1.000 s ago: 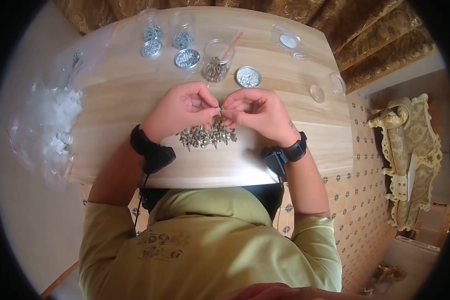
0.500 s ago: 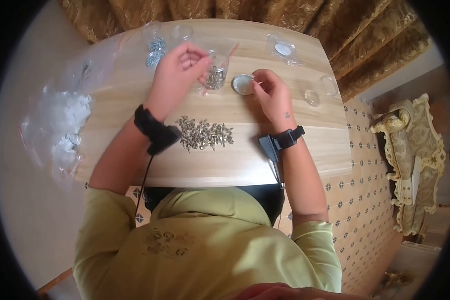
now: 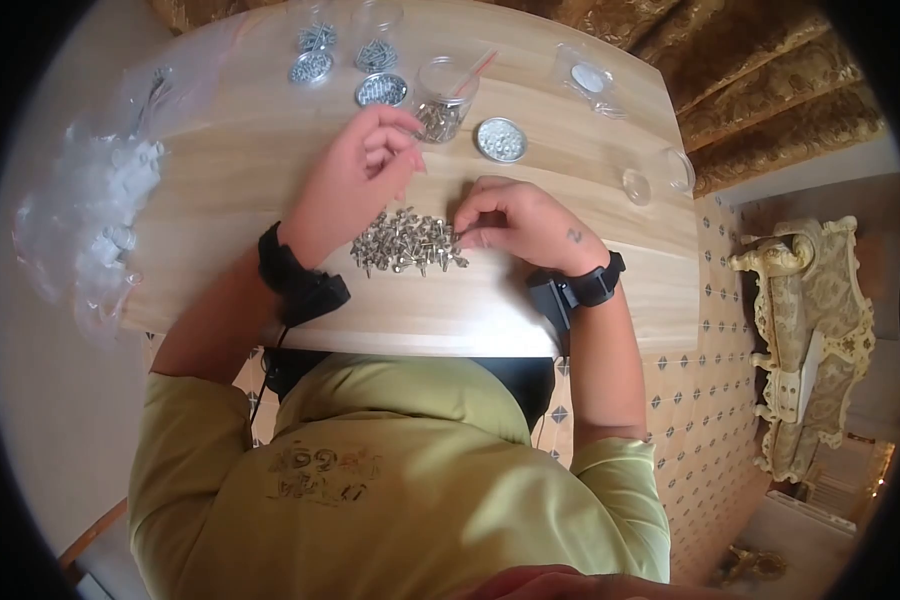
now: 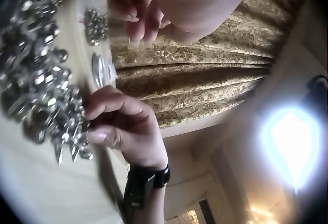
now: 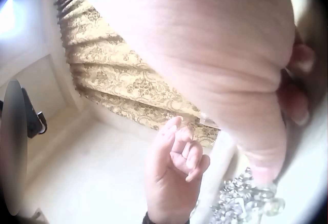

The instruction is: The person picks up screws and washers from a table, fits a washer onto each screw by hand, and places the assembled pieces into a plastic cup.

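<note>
A heap of small metal bolts (image 3: 406, 245) lies on the wooden table in front of the person. At its right edge is the right hand (image 3: 530, 225), bent thumb and forefinger tips at the outermost bolts; I cannot tell whether they pinch one. In the left wrist view, a gap shows between those fingertips (image 4: 97, 137). Raised just beyond the heap, the left hand (image 3: 355, 175) has loosely curled fingers, and nothing shows in them in the right wrist view. Its fingertips overlap the edge of a clear jar (image 3: 450, 85) of bolts. A round lid (image 3: 500, 140) holding small pale pieces lies right of the jar.
Two clear containers of silver screws (image 3: 317, 38) (image 3: 376, 54) stand at the back left, with filled lids (image 3: 311, 68) (image 3: 382, 90) before them. Plastic bags (image 3: 90, 220) cover the left side. A bagged white disc (image 3: 588, 78) and clear caps (image 3: 636, 186) lie right.
Both hands met over the heap at first, then parted, left to the jar and right to the round lid. Now the right hand is back at the heap, the left beside the jar.
</note>
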### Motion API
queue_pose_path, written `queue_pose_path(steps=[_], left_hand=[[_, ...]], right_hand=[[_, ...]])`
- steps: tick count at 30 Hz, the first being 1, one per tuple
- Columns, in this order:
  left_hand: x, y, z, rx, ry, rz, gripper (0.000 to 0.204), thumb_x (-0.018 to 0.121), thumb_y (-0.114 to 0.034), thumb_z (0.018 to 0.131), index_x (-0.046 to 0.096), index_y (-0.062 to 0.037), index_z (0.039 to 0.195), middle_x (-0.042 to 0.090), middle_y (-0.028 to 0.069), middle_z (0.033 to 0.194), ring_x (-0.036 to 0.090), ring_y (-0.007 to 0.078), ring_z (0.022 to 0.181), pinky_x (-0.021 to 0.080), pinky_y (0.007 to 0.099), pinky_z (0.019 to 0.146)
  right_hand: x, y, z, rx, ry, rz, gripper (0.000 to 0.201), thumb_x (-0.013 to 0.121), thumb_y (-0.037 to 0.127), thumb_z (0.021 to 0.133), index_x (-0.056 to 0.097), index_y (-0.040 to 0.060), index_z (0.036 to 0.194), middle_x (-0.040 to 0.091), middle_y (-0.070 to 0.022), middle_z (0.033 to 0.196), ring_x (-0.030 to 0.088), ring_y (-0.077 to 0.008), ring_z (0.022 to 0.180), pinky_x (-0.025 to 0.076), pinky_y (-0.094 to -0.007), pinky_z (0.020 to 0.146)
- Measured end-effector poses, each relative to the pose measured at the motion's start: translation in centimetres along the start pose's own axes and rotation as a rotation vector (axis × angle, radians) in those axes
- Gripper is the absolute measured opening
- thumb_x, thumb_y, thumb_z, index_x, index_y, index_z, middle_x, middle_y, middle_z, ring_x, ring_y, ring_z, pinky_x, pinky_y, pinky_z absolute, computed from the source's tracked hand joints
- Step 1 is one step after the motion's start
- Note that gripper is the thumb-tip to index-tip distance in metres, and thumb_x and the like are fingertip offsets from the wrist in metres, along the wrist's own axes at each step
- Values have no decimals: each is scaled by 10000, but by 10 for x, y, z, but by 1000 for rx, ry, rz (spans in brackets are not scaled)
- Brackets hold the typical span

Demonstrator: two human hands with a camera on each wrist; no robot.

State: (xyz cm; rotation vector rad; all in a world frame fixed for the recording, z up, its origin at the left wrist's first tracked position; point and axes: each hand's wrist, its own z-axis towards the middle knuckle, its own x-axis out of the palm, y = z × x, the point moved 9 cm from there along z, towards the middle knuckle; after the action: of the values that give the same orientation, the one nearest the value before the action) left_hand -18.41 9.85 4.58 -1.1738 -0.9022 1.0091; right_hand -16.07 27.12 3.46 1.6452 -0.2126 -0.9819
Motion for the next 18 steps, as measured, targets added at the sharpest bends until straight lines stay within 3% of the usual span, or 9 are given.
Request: queue_pose_path(steps=[5,7,8,10,14,16,18], left_hand=[[27,17,-11,-20,167,2,184,623,-42,1022,569,-13,1195,656,13,913,592,50,757,475,216,663],[32,18,-13,-48,188,13,187,623,-44,1026,576,-16,1205,657,11,934,597,47,787,477,212,684],[35,20,-16,-77,227,42,190,624,-46,1031,583,-19,1215,658,8,955,601,43,818,479,209,705],[31,21,-18,-85,217,103,195,630,-55,1031,584,-19,1217,663,6,955,600,40,801,480,210,691],[26,18,-18,-101,222,220,172,652,-109,1029,616,-16,1169,686,22,926,602,50,752,480,226,651],[26,18,-18,-113,237,245,163,656,-124,1028,626,-15,1146,689,28,911,604,58,748,481,232,650],[27,11,-20,-30,243,304,151,660,-139,1028,641,-14,1110,692,37,893,601,70,739,485,245,651]], right_hand=[[2,15,7,-62,-6,-232,171,764,35,923,694,-22,1068,699,-76,991,658,-145,873,546,-295,810],[-6,6,6,153,-152,-39,139,750,17,896,713,3,1029,702,-101,945,646,-217,819,537,-322,792],[-2,7,6,154,-130,-47,139,750,17,896,713,3,1029,702,-101,945,646,-217,819,537,-322,792],[-7,-2,0,250,-268,97,148,768,48,909,714,6,1040,700,-88,937,633,-172,749,534,-304,718],[-14,19,3,121,-339,-106,165,792,63,901,718,14,1040,691,-66,930,620,-133,704,520,-276,665],[-17,35,6,-46,-375,-216,176,806,40,876,722,23,1029,678,-50,925,618,-121,698,514,-260,659],[-15,31,7,-58,-373,-219,174,808,30,871,721,26,1022,673,-44,923,619,-122,695,513,-260,655]])
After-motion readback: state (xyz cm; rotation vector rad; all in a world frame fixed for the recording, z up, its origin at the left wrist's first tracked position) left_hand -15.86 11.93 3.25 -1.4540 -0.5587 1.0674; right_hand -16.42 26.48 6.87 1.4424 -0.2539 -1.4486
